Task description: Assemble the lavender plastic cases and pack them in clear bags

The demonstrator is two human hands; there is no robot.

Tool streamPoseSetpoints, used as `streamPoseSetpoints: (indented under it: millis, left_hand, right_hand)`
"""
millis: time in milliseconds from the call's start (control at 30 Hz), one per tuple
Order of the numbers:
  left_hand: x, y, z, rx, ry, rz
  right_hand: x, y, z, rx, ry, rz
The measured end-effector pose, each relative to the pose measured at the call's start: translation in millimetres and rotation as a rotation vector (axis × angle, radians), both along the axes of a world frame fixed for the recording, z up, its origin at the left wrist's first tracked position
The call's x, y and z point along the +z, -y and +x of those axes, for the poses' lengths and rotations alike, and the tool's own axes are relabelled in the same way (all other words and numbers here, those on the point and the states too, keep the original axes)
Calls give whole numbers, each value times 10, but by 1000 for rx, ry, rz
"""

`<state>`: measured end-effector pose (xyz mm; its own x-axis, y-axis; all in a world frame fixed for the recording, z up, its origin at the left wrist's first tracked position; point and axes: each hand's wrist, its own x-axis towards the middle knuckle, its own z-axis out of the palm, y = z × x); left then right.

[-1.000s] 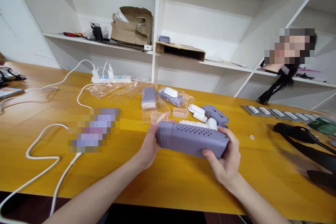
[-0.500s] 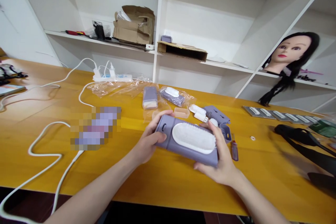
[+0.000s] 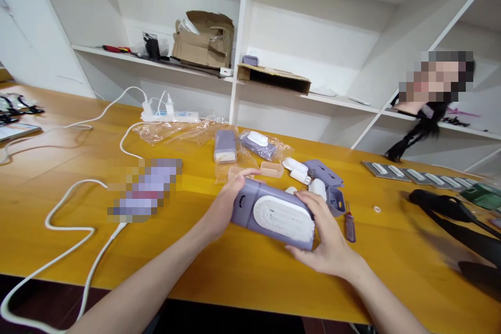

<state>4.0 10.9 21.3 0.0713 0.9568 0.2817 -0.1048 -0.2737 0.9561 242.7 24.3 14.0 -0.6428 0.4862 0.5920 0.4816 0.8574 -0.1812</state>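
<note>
Together, both hands are clamping a lilac plastic brush [image 3: 274, 215] above the yellow table [image 3: 274, 282].
The left hand [image 3: 224, 204] is gripping one end, the right hand [image 3: 324, 235] the other; a dark marking [image 3: 241, 200] is too small to read.

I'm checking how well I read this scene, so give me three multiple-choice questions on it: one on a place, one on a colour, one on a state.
1. Where does the small screwdriver lie?
A) On the table, right of the held device
B) On a shelf
C) Inside a plastic bag

2. What colour is the oval brush pad on the lilac device?
A) Black
B) White
C) Red

3. How is the device held?
A) In one hand
B) It lies untouched
C) Between the left hand and the right hand

Answers:
1. A, it lies on the tabletop beyond the right hand.
2. B, the pad shows white.
3. C, a hand grips each end.
</note>
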Motion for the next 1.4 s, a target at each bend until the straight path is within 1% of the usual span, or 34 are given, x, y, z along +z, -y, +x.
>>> streamPoseSetpoints:
  millis: [67, 133, 500, 600, 700, 800, 867, 967, 1033, 1100, 1200, 1333, 1400]
  left_hand:
    - [-5, 2, 25, 100, -99, -8]
    - [-20, 11, 45, 139, -171, 5]
    - [-89, 76, 67, 213, -270, 82]
    - [-94, 78, 67, 215, -280, 106]
    - [-93, 79, 77, 213, -265, 83]
    - [-107, 69, 96, 199, -203, -10]
    - [-120, 55, 108, 168, -104, -100]
    - [-116, 27, 111, 87, 66, -208]
    - [-93, 6, 100, 20, 122, -266]
    - [-66, -18, 82, -25, 128, -327]
    - [-60, -63, 64, -43, 118, -423]
    - [-142, -121, 81, -88, 210, -578]
    - [-197, -140, 100, -105, 269, -615]
  right_hand:
    - [-7, 10, -9, 18, -1, 46]
    - [-12, 23, -17, 28, -8, 87]
    - [-54, 59, -81, 46, -2, 255]
    - [-42, 79, -97, 49, 0, 272]
    - [-27, 79, -97, 50, 5, 260]
    - [-12, 45, -71, 42, 13, 188]
    - [5, 12, -47, 36, 21, 93]
    - [45, -17, -25, 20, 29, -23]
    - [72, -12, -23, 0, 27, -49]
    - [89, 8, -28, -34, 9, -58]
    - [83, 45, -40, -85, -68, -71]
    - [37, 79, -54, -62, -198, -115]
    - [18, 97, -62, -24, -219, -134]
